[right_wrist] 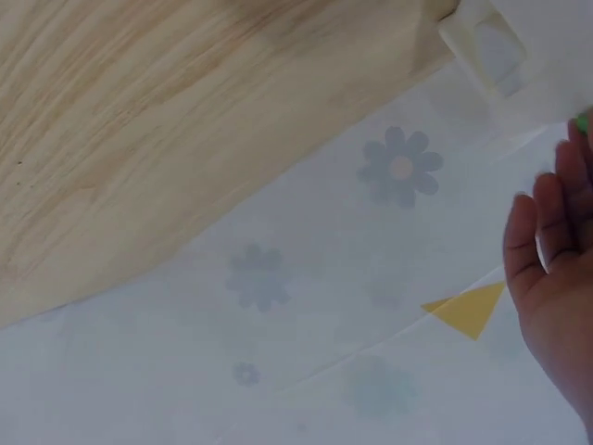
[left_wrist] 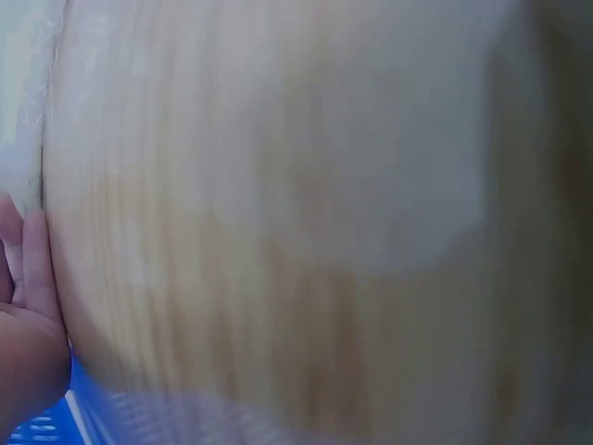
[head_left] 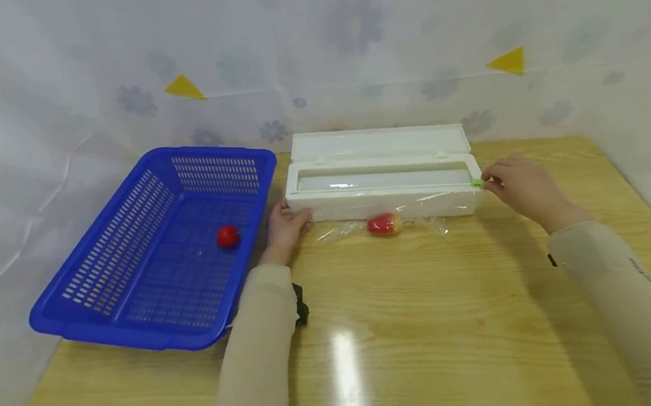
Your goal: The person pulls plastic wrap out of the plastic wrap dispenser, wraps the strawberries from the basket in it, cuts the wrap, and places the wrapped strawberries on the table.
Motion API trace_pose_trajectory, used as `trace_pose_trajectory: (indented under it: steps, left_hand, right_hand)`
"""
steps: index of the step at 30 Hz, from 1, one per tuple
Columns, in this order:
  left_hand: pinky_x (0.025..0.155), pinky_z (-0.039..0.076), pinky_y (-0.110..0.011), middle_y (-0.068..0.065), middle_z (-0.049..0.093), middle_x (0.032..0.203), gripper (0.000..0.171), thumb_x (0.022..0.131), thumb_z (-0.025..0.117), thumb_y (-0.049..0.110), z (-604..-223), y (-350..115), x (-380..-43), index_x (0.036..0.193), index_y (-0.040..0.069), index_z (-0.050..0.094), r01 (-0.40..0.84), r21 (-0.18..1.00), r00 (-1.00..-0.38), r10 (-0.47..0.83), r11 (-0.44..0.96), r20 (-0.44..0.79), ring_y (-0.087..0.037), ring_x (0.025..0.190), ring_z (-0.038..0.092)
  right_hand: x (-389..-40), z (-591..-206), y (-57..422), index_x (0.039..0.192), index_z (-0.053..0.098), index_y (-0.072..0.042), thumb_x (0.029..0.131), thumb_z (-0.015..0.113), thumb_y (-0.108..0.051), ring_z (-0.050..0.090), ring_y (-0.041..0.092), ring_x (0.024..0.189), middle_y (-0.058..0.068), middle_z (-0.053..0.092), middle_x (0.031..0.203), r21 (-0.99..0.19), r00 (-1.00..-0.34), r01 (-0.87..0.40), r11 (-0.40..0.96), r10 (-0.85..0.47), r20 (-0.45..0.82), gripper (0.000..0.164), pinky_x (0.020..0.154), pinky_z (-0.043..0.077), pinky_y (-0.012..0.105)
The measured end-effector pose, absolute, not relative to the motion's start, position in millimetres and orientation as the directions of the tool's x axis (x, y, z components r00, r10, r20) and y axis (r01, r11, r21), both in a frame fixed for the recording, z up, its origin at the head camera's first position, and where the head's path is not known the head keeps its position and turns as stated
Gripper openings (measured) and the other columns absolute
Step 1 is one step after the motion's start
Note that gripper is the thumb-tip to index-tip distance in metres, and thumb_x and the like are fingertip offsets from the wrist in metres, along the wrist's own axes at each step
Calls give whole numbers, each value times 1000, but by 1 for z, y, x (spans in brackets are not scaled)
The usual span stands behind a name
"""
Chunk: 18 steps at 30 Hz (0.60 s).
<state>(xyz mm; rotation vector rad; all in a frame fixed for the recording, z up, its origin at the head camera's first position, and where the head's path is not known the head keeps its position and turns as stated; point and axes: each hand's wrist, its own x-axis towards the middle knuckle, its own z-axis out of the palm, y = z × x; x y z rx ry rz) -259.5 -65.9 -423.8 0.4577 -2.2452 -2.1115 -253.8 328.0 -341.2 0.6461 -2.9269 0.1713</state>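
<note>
A white cling film box [head_left: 386, 206] stands with its lid [head_left: 380, 143] tilted back and a roll [head_left: 385, 178] inside. My left hand [head_left: 287, 230] holds the box's left end, thumb on the front. At the right end, my right hand [head_left: 525, 193] pinches the small green slide cutter [head_left: 477, 182]; the right wrist view shows only a bit of the green piece [right_wrist: 582, 121] by the fingertips. Clear film hangs down the box's front. A red and yellow fruit [head_left: 384, 224] lies against the front, with film around it; how fully it is wrapped I cannot tell.
Left of the box, a blue plastic basket [head_left: 150, 338] has a round red fruit [head_left: 227, 236] inside. Behind the wooden table [head_left: 421, 336] hangs a pale flowered sheet [head_left: 301, 38] with yellow triangles.
</note>
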Motion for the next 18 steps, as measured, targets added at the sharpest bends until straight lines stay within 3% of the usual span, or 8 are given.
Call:
trace_pose_trajectory:
  steps: [3, 6, 10, 12, 18]
  left_hand:
    - [71, 53, -23, -22, 61, 106, 46, 84, 66, 7, -427, -65, -259, 123, -3, 44, -189, 980, -956, -237, 59, -170, -8, 68, 55]
    - [68, 51, -20, -22, 61, 107, 46, 84, 65, 8, -430, -65, -257, 124, -2, 43, -197, 977, -952, -255, 87, -170, -9, 69, 55]
    - [62, 47, -19, -22, 62, 105, 45, 84, 65, 8, -429, -65, -254, 123, -2, 44, -204, 971, -945, -282, 123, -162, -9, 67, 54]
    - [59, 45, -18, -22, 63, 102, 46, 85, 65, 8, -428, -64, -253, 124, -2, 44, -197, 971, -948, -281, 136, -153, -9, 63, 53]
    - [52, 43, -18, -13, 62, 88, 51, 86, 64, 8, -424, -61, -253, 129, -2, 40, -161, 976, -957, -263, 144, -119, -7, 55, 50]
  right_hand:
    - [-253, -337, 320, 108, 62, 4, 91, 57, -12, 54, 35, 93, 21, 62, 100, -71, -923, -378, 923, -370, 106, 24, 76, 47, 49]
    - [-252, -342, 304, 114, 60, 3, 90, 59, -17, 54, 39, 100, 23, 62, 107, -60, -912, -388, 920, -373, 172, 31, 82, 46, 52]
    - [-252, -360, 278, 114, 61, 2, 83, 69, -31, 55, 38, 103, 21, 63, 109, 33, -787, -525, 850, -500, 363, 46, 87, 46, 50]
    - [-253, -369, 269, 111, 62, 0, 77, 74, -32, 57, 35, 100, 18, 64, 105, 95, -716, -567, 819, -546, 434, 49, 83, 49, 47]
    - [-254, -382, 261, 86, 68, -2, 72, 77, -8, 59, 28, 77, 12, 67, 82, 134, -562, -631, 765, -569, 600, 18, 68, 50, 39]
